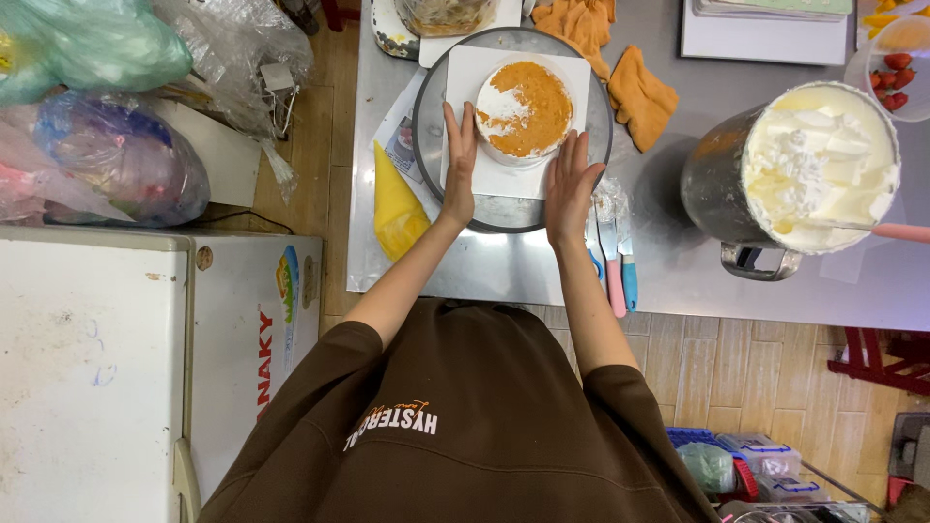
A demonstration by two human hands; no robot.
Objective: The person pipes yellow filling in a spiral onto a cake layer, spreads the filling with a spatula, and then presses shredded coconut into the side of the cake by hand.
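Observation:
A round orange-brown cake (524,109) with a patch of white cream on its top sits on a white square board (511,177). The board lies on a grey metal turntable (431,136). My left hand (459,165) lies flat with fingers straight along the board's left side, touching the cake's left edge. My right hand (571,186) rests flat on the board's near right part, fingers spread, just below the cake. Neither hand holds anything.
A yellow piping bag (397,203) lies left of the turntable. Palette knives (617,257) lie to its right. A big metal bowl of white cream (804,169) stands at right, orange cloths (620,68) behind, strawberries (893,82) far right. A white chest (145,339) stands left.

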